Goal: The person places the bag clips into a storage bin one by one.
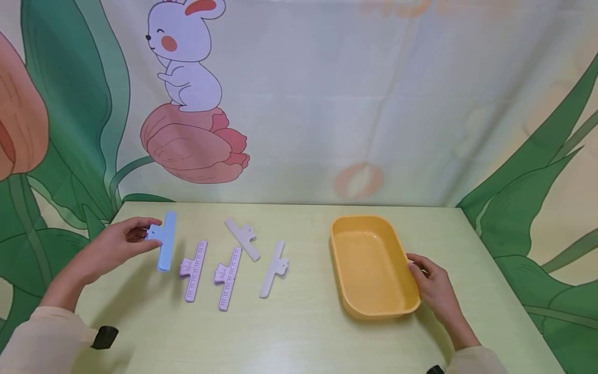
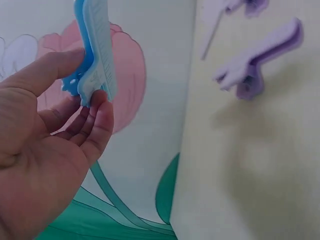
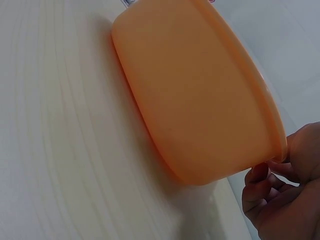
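Observation:
My left hand (image 1: 117, 245) pinches a light blue bag clip (image 1: 167, 243) by its handle end, holding it above the table's left side. In the left wrist view, the thumb and fingers squeeze the clip's (image 2: 100, 50) two handle tabs from either side. To its right lie two purple clips with ruler marks, one nearer (image 1: 195, 272) and one farther (image 1: 230, 280). Beyond these are two pale lilac clips, one slanted at the back (image 1: 243, 239) and one in front (image 1: 273, 271). My right hand (image 1: 434, 288) grips the right rim of a yellow plastic tray (image 1: 371, 265), which has nothing in it.
The pale wooden table (image 1: 299, 337) ends at a printed curtain (image 1: 299, 104) with a rabbit, tulips and leaves. A black strap (image 1: 105, 337) shows at the left sleeve. The tray stands well right of the loose clips.

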Available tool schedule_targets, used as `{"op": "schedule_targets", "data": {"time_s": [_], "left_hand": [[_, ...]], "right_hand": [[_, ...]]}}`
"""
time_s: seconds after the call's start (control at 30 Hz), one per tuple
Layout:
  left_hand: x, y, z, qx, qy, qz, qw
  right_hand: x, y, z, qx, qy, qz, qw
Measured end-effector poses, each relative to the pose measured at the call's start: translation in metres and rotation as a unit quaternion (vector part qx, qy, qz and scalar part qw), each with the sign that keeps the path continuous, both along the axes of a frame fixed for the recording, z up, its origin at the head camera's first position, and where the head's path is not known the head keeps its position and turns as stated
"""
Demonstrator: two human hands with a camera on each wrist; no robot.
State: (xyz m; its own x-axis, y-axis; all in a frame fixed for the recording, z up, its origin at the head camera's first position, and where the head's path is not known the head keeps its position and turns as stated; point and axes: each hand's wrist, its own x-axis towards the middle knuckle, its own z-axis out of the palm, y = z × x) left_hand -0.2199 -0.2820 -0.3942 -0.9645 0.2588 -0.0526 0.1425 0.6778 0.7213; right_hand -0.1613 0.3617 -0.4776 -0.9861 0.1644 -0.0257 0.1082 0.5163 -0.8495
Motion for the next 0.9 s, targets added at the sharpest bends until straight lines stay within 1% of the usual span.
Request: {"op": "schedule_targets", "data": {"time_s": [0.17, 0.3, 0.57, 0.67, 0.73, 0.83, 0.9], "left_hand": [[0.002, 0.004, 0.021, 0.020, 0.023, 0.012, 0.9995], [0.003, 0.009, 0.040, 0.031, 0.057, 0.027, 0.9975], [0.010, 0.021, 0.077, 0.081, 0.120, 0.041, 0.9886], [0.011, 0.026, 0.088, 0.106, 0.131, 0.049, 0.9845], [0.011, 0.028, 0.095, 0.114, 0.137, 0.057, 0.9823], [0.012, 0.029, 0.103, 0.121, 0.141, 0.066, 0.9805], [0.012, 0.029, 0.107, 0.124, 0.144, 0.068, 0.9794]], "right_hand": [[0.000, 0.000, -0.001, 0.000, -0.001, -0.002, 1.0000], [0.000, 0.000, -0.002, -0.001, -0.004, -0.005, 1.0000], [0.000, 0.000, -0.001, 0.000, 0.000, -0.005, 1.0000], [0.000, 0.000, -0.001, 0.003, 0.002, -0.006, 1.0000], [0.001, 0.000, -0.001, 0.004, 0.002, -0.004, 1.0000], [0.000, 0.000, -0.002, 0.002, 0.006, -0.004, 1.0000], [0.000, 0.000, -0.002, 0.002, 0.007, -0.004, 1.0000]]}}
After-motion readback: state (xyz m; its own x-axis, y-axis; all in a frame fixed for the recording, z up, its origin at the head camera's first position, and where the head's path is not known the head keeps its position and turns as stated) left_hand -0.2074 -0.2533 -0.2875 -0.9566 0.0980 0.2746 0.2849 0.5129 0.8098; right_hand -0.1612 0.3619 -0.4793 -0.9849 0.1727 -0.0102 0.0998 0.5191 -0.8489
